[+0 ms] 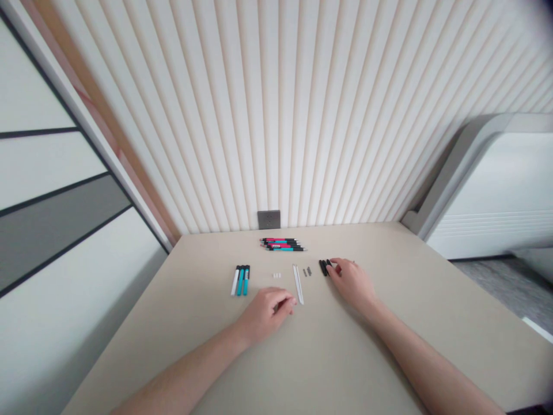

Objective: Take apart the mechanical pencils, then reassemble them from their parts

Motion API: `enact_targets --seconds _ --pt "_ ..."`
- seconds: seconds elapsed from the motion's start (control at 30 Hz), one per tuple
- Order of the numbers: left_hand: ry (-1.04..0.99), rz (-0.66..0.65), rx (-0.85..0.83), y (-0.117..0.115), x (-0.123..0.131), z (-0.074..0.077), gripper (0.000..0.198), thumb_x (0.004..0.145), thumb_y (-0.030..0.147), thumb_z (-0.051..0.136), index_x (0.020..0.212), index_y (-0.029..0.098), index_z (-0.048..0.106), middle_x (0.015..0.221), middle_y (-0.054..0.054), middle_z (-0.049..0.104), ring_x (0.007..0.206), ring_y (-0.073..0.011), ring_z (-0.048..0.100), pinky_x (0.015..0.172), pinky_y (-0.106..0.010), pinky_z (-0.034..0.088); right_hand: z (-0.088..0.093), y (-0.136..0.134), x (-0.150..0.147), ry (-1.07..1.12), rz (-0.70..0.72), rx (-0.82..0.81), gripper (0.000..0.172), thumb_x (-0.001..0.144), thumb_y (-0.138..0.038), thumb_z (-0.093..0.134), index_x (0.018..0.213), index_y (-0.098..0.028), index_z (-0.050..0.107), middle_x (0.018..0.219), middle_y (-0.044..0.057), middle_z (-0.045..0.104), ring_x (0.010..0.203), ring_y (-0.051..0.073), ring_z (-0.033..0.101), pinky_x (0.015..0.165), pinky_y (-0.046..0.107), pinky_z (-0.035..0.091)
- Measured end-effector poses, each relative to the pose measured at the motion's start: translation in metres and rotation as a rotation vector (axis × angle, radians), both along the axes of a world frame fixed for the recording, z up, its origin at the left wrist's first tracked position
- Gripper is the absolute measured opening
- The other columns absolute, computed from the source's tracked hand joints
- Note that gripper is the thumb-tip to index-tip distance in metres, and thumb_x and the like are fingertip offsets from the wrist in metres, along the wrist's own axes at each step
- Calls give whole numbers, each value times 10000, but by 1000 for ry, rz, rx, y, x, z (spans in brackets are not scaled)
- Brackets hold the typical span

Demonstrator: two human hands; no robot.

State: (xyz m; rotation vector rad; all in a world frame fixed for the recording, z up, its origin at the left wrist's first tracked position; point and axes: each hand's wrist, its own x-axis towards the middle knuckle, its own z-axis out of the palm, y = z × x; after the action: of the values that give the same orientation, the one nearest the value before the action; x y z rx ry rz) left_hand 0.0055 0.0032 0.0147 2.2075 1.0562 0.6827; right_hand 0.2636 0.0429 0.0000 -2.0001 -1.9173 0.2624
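Note:
My left hand (pixel 265 314) rests on the table with its fingers curled. Its fingertips are beside the lower ends of the thin white refill tubes (pixel 298 283); whether anything is between them is hidden. At the right, the thumb and forefinger of my right hand (pixel 352 283) close on the rightmost of several short black pen barrel pieces (pixel 323 268). Two small grey parts (pixel 307 271) lie between the tubes and these black pieces. Several tiny white pieces (pixel 276 275) sit beyond my left hand. Further left are three barrels (pixel 241 280), one white and two turquoise, with black ends.
Behind these parts lies a group of pink, turquoise and black pens (pixel 283 245). All of it is on a beige table (pixel 207 369) against a ribbed wall (pixel 276 115) with a dark socket (pixel 268 219). A white cabinet (pixel 52 288) stands left, a pale headboard-like panel (pixel 496 190) right.

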Motion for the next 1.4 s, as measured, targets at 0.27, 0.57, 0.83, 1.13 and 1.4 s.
enact_targets --seconds 0.27,0.57,0.83,1.13,1.4 --pt "10 -20 30 0 1 0 292 950 256 461 738 168 642 688 -5 669 671 -128 581 661 -220 393 3 -8 -1 -23 90 12 374 927 -414 469 1236 -241 589 977 71 633 781 192 618 686 285 386" --pt "18 -39 34 0 0 -3 278 950 252 464 761 171 651 699 -1 676 674 -125 584 665 -218 393 -3 -6 -3 14 192 62 412 908 -407 513 1297 -281 558 1035 73 552 846 191 609 780 300 433" --pt "23 -47 38 1 1 -2 296 953 264 461 748 170 652 697 -5 680 668 -127 588 665 -223 396 -4 -3 -7 -9 214 115 362 919 -363 484 1237 -241 605 998 78 543 862 191 592 835 304 446" --pt "34 -58 46 1 0 -1 296 957 255 460 734 170 636 691 1 668 676 -125 584 678 -223 394 -4 -2 -14 -41 169 122 329 914 -320 482 1196 -210 610 993 76 549 859 188 590 826 285 432" --pt "54 -71 89 1 0 0 281 966 252 448 787 178 653 710 -9 673 695 -138 590 704 -247 426 -5 -3 -16 -61 123 97 329 907 -281 484 1206 -214 604 999 73 554 861 181 594 798 269 423"
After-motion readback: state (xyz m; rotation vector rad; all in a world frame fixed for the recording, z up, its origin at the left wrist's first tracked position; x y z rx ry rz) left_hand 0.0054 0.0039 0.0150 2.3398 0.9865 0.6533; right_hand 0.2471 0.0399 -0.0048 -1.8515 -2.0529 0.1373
